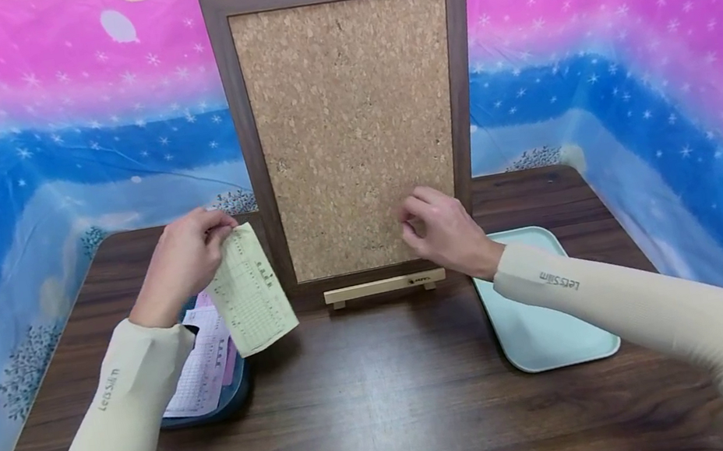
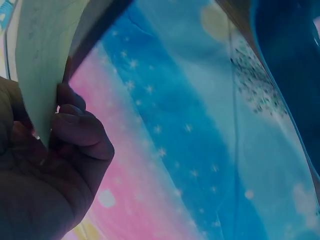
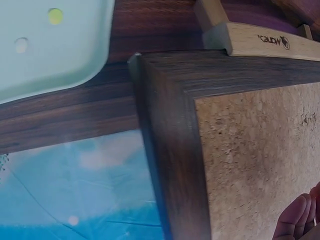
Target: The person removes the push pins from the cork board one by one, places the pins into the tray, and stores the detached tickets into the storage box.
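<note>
My left hand [image 1: 187, 257] pinches the top corner of a pale green printed paper slip [image 1: 252, 294], which hangs left of the corkboard's lower corner. In the left wrist view, thumb and fingers close on the slip's edge. The dark-framed corkboard [image 1: 354, 132] stands upright on a wooden easel stand [image 1: 385, 285]. My right hand [image 1: 444, 232] is at the board's lower right, fingers bent and brought together, slightly blurred. Only some fingertips [image 3: 295, 216] show in the right wrist view; whether they hold something small cannot be told.
Below my left forearm, a dark blue tray [image 1: 239, 391] holds white and pink printed slips [image 1: 196, 370]. A pale green tray [image 1: 529, 341] lies at right, partly under my right forearm; a yellow disc [image 3: 55, 16] and a white disc [image 3: 21, 45] are in it.
</note>
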`<state>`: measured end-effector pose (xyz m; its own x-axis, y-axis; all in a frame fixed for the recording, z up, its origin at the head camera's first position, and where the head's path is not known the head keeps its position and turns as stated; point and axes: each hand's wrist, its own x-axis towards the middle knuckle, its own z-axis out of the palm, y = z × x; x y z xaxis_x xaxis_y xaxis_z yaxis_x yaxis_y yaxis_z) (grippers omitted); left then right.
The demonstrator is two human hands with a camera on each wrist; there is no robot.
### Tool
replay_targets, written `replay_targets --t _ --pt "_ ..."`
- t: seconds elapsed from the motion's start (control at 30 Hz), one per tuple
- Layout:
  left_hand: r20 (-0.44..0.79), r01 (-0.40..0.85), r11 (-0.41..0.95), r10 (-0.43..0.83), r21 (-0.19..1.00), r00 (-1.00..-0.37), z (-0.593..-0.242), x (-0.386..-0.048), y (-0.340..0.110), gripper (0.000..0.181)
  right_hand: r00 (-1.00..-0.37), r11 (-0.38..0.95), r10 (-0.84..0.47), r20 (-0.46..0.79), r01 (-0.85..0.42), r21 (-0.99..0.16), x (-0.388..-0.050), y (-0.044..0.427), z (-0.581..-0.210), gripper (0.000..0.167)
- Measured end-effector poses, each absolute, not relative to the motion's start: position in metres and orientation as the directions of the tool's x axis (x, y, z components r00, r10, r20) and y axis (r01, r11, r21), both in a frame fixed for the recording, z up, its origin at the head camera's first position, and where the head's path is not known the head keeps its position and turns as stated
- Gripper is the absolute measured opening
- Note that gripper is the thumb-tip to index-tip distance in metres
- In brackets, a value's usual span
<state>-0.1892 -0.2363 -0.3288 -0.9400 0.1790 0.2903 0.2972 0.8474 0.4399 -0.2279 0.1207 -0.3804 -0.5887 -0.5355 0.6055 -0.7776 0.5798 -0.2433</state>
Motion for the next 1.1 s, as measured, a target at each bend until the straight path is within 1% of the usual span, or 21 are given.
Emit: replay_targets --t 0.4,0.6,0.83,0.97,1.1 --pt "0.167 0.178 0.922 0.126 0.345 -0.978 -0.335 -0.19 -0.274 0.021 -0.597 0.597 -0.526 0.606 -0.767 -0.237 -0.225 0.144 -0.387 0.007" --pt "0.159 0.183 0.938 0.14 0.295 -0.977 -0.337 -0.192 -0.28 0.024 -0.605 0.603 -0.525 0.599 -0.761 -0.241 -0.223 0.15 -0.388 0.007" --pt "0.117 0.19 0.958 0.168 0.215 -0.979 -0.343 -0.193 -0.289 0.026 -0.641 0.62 -0.511 0.573 -0.737 -0.271 -0.222 0.157 -0.388 0.007" --pt "0.082 0.195 0.959 0.181 0.205 -0.98 -0.352 -0.192 -0.292 0.022 -0.641 0.622 -0.509 0.575 -0.735 -0.269 -0.222 0.166 -0.39 0.007" --pt "0.054 0.194 0.956 0.187 0.222 -0.981 -0.361 -0.191 -0.293 0.02 -0.631 0.628 -0.51 0.585 -0.738 -0.248 -0.222 0.178 -0.397 0.009"
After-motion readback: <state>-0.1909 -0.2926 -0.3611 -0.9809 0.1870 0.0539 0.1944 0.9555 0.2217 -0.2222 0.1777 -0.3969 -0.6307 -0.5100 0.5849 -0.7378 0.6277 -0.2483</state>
